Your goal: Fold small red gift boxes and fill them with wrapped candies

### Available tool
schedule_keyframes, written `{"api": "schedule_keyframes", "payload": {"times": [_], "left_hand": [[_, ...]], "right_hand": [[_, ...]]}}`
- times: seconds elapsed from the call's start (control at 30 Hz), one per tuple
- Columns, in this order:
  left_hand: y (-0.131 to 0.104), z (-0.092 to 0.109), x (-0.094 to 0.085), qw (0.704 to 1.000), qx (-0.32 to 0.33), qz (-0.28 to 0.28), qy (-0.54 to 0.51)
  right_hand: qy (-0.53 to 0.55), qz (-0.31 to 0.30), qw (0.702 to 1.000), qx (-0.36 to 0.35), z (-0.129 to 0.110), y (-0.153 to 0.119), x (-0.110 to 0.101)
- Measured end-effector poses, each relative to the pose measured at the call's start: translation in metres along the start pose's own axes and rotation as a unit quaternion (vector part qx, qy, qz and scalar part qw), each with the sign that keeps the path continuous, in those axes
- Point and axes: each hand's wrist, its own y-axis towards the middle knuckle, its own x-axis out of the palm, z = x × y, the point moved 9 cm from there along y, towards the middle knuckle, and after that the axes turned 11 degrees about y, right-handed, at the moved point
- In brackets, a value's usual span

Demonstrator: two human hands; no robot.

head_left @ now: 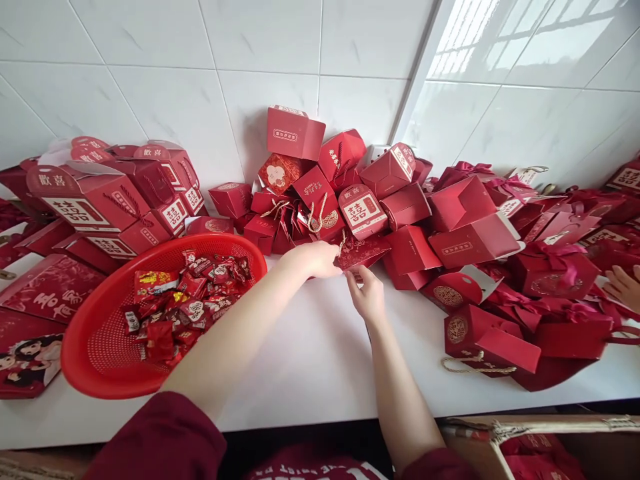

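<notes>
A dark red patterned gift bag [367,253] with a thin gold cord at its top lies at the front of the pile, by the middle of the white table. My left hand [320,260] reaches across to its left end, fingers closed on it and partly hidden behind the hand. With thumb and fingers pinched together, my right hand [367,291] grips its lower front edge. Just behind stands a red candy box [361,212] with a white double-happiness print. Left of my left forearm is a red plastic basket [95,363] holding wrapped candies [195,293].
Red gift boxes [295,133] are heaped against the tiled wall [270,40]. More boxes stack at left [90,200] and right [490,340]. Another person's hand [623,288] shows at the right edge. A cardboard carton [480,440] with red packages stands below the table's front edge.
</notes>
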Motion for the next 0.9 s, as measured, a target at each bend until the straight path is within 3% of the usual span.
{"api": "schedule_keyframes", "payload": {"times": [0.13, 0.2, 0.23, 0.33, 0.4, 0.47, 0.6, 0.73, 0.9], "left_hand": [[-0.006, 0.008, 0.018, 0.995, -0.041, 0.080, -0.036], [-0.011, 0.000, 0.029, 0.982, -0.077, 0.167, -0.041], [-0.015, -0.007, 0.033, 0.968, -0.101, 0.224, -0.043], [-0.041, -0.031, 0.047, 0.883, -0.163, 0.435, -0.065], [-0.054, -0.041, 0.063, 0.846, -0.170, 0.500, -0.067], [-0.058, -0.044, 0.078, 0.845, -0.154, 0.510, -0.052], [-0.052, -0.043, 0.101, 0.887, -0.122, 0.444, -0.014], [-0.041, -0.050, 0.117, 0.921, -0.137, 0.363, -0.021], [-0.037, -0.055, 0.125, 0.932, -0.143, 0.330, -0.043]], "right_hand": [[0.007, 0.010, 1.000, -0.002, 0.000, 0.001, -0.007], [0.010, 0.015, 1.000, 0.003, 0.002, 0.002, -0.011], [0.011, 0.021, 1.000, 0.007, 0.004, 0.002, -0.012], [0.012, 0.048, 0.998, 0.027, 0.011, 0.003, -0.017], [0.014, 0.076, 0.996, 0.046, 0.019, 0.003, -0.021], [0.019, 0.116, 0.991, 0.069, 0.029, 0.002, -0.028], [0.037, 0.182, 0.976, 0.115, 0.058, 0.001, -0.040], [0.069, 0.167, 0.975, 0.131, 0.084, 0.008, -0.035], [0.089, 0.152, 0.978, 0.115, 0.090, 0.018, -0.030]]}}
